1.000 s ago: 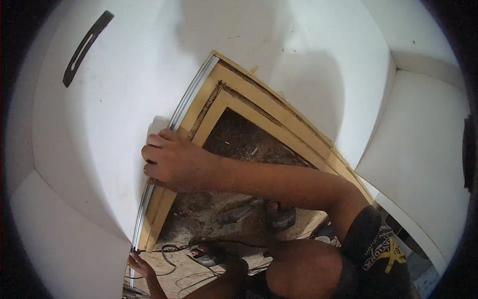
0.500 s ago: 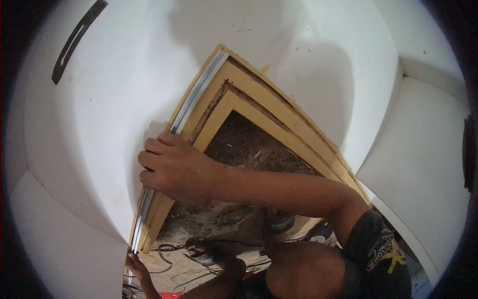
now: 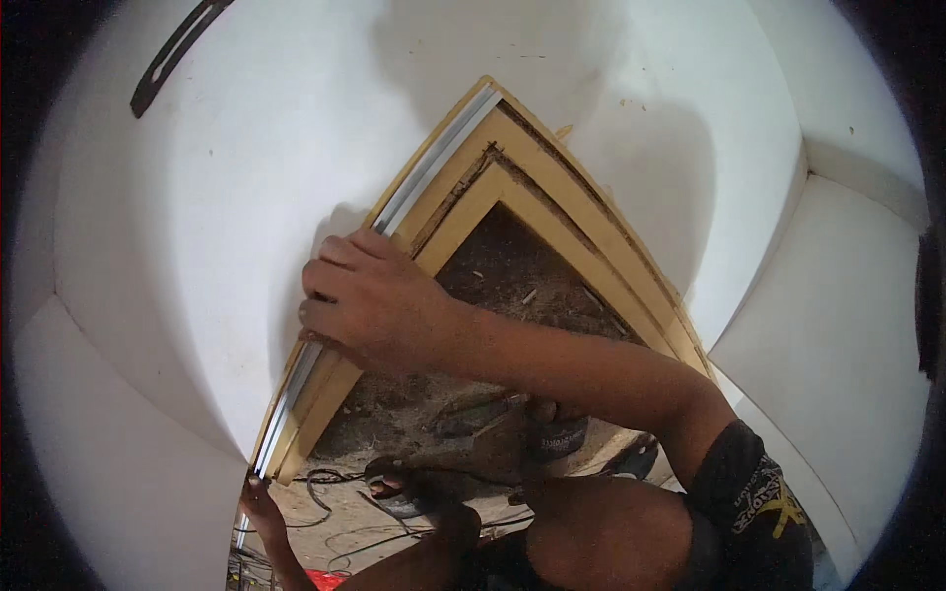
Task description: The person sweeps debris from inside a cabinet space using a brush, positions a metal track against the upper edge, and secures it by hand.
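Printing shows in 2 places. 1 is the black sleeve of the person's shirt, at the right. It has white letters in slanted rows, next to a big yellow shape. The letters are tipped and blurry, so they are hard to read. The other is the wide dark strap of a slipper, low down. Small pale letters run across it, too fuzzy to read.
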Demonstrator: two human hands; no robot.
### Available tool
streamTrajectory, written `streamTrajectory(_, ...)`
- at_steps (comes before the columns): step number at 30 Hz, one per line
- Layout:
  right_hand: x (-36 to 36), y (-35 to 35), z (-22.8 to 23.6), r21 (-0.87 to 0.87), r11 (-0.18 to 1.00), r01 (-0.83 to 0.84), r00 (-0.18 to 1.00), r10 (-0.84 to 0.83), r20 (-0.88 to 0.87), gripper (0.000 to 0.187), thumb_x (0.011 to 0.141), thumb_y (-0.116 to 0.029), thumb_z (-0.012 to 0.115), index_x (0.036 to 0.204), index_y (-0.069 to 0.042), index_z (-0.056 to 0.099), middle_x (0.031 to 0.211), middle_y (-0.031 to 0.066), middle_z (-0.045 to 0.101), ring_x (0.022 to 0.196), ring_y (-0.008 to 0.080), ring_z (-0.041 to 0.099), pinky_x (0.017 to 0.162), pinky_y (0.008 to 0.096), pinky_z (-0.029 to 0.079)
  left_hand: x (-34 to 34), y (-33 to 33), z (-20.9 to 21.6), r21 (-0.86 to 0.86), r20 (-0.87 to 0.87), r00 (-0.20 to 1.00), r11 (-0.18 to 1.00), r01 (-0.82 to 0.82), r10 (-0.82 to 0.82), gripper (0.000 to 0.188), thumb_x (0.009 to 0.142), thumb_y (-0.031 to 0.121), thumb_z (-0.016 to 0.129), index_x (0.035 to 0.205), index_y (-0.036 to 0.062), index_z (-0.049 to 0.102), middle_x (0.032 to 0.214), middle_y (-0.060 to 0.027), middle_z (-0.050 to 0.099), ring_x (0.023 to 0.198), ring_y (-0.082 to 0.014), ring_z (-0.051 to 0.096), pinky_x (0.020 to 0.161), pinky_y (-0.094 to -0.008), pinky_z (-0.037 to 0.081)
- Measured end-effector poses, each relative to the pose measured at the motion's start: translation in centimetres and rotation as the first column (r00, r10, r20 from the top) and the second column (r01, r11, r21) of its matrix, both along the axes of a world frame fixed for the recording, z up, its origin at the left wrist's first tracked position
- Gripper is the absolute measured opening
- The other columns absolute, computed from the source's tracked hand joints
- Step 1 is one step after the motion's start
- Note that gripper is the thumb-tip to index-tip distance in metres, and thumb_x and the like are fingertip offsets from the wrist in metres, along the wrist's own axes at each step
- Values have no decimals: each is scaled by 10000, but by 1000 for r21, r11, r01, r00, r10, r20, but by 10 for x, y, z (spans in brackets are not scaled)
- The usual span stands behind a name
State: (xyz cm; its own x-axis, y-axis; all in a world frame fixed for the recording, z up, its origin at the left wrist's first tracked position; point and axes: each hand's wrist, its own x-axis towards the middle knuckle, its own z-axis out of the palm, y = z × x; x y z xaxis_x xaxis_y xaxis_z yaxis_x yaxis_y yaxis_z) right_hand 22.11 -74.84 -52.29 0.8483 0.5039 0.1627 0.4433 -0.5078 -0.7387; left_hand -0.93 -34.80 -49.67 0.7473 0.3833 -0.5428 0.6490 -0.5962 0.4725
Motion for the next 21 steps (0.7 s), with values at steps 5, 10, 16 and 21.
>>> streamTrajectory(5, -2, 2, -4, 17, 1000, 23, 1000, -23, 11, 183, 779, -266, 677, 807, -95, 619, 859, 47, 510, 901, 206, 492, 823, 377, 375, 14, -9, 9, -4, -113, 994, 1000, -5, 4, 365, 971, 276, 454, 1085, -55, 558, 940, -100, 575, 857, -173, 509, 800, -332, 441)
streamTrajectory(10, 4, -14, -6, 73, 994, 78, 981, -89, 173, 205, 794, -281, 671, 811, -84, 617, 909, 78, 553, 928, 239, 505, 840, 415, 376, 18, -9, 8, 17, -136, 991, 1000, 6, -4, 319, 965, 221, 460, 1106, -45, 566, 943, -80, 581, 864, -157, 506, 785, -312, 434)
streamTrajectory(16, 37, -82, 3, -178, 689, 702, 654, -526, 545, 439, 803, -289, 675, 1159, -75, 532, 1130, 173, 501, 1088, 334, 466, 922, 478, 380, 4, 13, -3, -186, 86, 996, 982, 27, -11, 184, 954, 166, 514, 973, -12, 554, 877, -53, 544, 824, -141, 503, 745, -330, 441)
streamTrajectory(21, 37, -127, 7, -197, 750, 631, 772, -584, 250, 488, 797, -295, 700, 1190, -63, 527, 1169, 178, 485, 1120, 321, 447, 937, 434, 406, 10, -1, 2, -170, 40, 999, 985, 8, -1, 113, 953, 118, 491, 946, 26, 556, 888, -17, 517, 819, -141, 490, 734, -312, 422)
